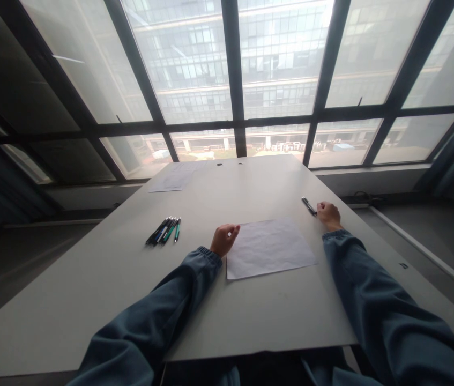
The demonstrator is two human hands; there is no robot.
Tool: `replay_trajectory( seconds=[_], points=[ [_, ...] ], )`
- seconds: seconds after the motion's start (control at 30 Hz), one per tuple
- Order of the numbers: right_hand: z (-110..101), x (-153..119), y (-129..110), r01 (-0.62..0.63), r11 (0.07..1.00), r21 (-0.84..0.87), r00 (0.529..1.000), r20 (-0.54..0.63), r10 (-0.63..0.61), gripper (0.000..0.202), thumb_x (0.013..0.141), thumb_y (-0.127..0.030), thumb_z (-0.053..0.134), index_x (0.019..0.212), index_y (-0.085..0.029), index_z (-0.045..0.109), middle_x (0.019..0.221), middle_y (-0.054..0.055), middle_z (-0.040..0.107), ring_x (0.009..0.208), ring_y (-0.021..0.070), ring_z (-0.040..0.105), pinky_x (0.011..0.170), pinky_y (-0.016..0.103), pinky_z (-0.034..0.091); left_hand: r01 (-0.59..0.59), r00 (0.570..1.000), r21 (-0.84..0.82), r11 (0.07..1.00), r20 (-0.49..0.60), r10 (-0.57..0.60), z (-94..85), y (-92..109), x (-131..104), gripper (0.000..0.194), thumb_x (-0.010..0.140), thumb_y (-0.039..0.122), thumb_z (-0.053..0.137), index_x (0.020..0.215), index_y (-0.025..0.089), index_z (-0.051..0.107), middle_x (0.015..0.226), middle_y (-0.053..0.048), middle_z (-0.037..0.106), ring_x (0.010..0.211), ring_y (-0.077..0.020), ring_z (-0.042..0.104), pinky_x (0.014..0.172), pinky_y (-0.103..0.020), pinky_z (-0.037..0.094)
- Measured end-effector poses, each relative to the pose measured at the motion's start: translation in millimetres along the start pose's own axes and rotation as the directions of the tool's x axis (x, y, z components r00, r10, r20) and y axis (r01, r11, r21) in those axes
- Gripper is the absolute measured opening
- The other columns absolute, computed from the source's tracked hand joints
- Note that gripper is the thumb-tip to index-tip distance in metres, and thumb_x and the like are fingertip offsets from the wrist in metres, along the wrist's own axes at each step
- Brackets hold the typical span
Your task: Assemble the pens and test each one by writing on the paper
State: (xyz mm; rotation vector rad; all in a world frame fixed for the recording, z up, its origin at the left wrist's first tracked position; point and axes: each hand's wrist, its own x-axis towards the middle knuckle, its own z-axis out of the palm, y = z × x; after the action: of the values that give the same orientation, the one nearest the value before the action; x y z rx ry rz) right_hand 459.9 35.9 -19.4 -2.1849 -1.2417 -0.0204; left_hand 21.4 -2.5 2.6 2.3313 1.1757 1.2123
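Paper (270,246) lies between left hand (224,239) and right hand (329,215), both curled, any pinching unclear.

The bench (69,300) is a plain off-white, with a whiter near sheet (270,249) on it. Over on the left, the pens (165,230) mix black, green and a touch of blue; the pen or pens (309,206) at right look black and silvery. Both sleeves (379,295) are solid slate blue, the far window frame (233,59) nearly black.
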Motion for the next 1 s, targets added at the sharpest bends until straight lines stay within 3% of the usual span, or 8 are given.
replay_trajectory(
  seconds=[0.13,0.23,0.3,0.53,0.67,0.83,0.9,1.0],
  points=[
    [-5,-3,-11,0.049,0.996,0.070,0.980,-0.197,-0.034,0.037,0.094,-0.031,0.041,0.094,-0.014,0.073,0.093,0.016,0.071,0.082,0.0245,0.062,0.069,0.030,0.040,0.028,0.999,-0.068,0.997,0.026,-0.026,1.6,-2,1,0.037,0.098,0.035,0.042,0.077,0.017,0.066,0.071,-0.003,0.068,0.070,-0.0153,0.063,0.072,-0.027,0.048],
    [-6,-9,-29,0.227,0.959,0.169,0.949,-0.259,-0.179,0.037,0.095,-0.029,0.039,0.098,-0.013,0.071,0.097,0.014,0.070,0.083,0.0230,0.061,0.075,0.030,0.042,0.017,1.000,-0.027,0.999,0.022,-0.016,3.8,-4,1,0.021,0.094,0.026,0.050,0.103,0.020,0.068,0.085,-0.003,0.072,0.082,-0.0168,0.066,0.081,-0.031,0.050],
    [-5,-18,-46,0.374,0.893,0.249,0.918,-0.239,-0.317,0.036,0.095,-0.029,0.039,0.098,-0.012,0.071,0.097,0.013,0.070,0.081,0.0214,0.061,0.079,0.030,0.043,-0.002,0.999,0.051,0.999,0.032,0.001,5.0,-7,1,0.024,0.090,0.021,0.054,0.111,0.021,0.067,0.093,-0.003,0.073,0.089,-0.0183,0.066,0.088,-0.034,0.049],
    [2,-79,-111,0.668,0.594,0.448,0.672,-0.022,-0.740,0.027,0.095,-0.027,0.047,0.102,-0.019,0.071,0.097,0.008,0.070,0.081,0.0192,0.063,0.079,0.031,0.048,0.039,0.992,0.305,0.951,0.104,-0.074,6.7,-15,-2,0.037,0.085,0.030,0.065,0.122,0.025,0.065,0.120,-0.007,0.068,0.113,-0.0280,0.059,0.097,-0.043,0.043],
    [4,-112,-130,0.752,0.459,0.473,0.493,0.057,-0.868,0.023,0.094,-0.023,0.052,0.107,-0.022,0.070,0.105,0.008,0.068,0.097,0.0218,0.062,0.088,0.035,0.049,0.026,0.985,0.329,0.944,0.153,-0.080,7.1,-16,-4,0.041,0.084,0.039,0.068,0.123,0.027,0.064,0.123,-0.008,0.066,0.115,-0.0284,0.057,0.098,-0.042,0.042],
    [4,-123,-133,0.769,0.429,0.474,0.324,0.290,-0.901,0.030,0.084,-0.028,0.069,0.114,-0.023,0.069,0.117,0.011,0.065,0.110,0.0264,0.058,0.097,0.041,0.047,0.033,0.975,0.338,0.941,0.195,-0.104,5.6,-14,-4,0.059,0.077,0.058,0.070,0.126,0.028,0.062,0.125,-0.009,0.064,0.117,-0.0308,0.055,0.098,-0.044,0.042],
    [4,-122,-132,0.760,0.434,0.484,0.284,0.354,-0.891,0.039,0.080,-0.030,0.073,0.118,-0.024,0.068,0.124,0.012,0.062,0.115,0.0280,0.056,0.100,0.042,0.046,0.046,0.969,0.354,0.934,0.211,-0.128,4.6,-12,-4,0.057,0.078,0.060,0.069,0.124,0.027,0.064,0.128,-0.009,0.063,0.119,-0.0306,0.054,0.100,-0.044,0.041],
    [8,-121,-130,0.743,0.453,0.493,0.286,0.377,-0.881,0.051,0.081,-0.030,0.072,0.130,-0.024,0.061,0.135,0.013,0.057,0.124,0.0298,0.051,0.106,0.046,0.042,0.080,0.962,0.393,0.916,0.209,-0.173,3.9,-11,-4,0.052,0.079,0.060,0.067,0.120,0.027,0.066,0.131,-0.008,0.061,0.122,-0.0297,0.052,0.103,-0.046,0.040]
  ],
)
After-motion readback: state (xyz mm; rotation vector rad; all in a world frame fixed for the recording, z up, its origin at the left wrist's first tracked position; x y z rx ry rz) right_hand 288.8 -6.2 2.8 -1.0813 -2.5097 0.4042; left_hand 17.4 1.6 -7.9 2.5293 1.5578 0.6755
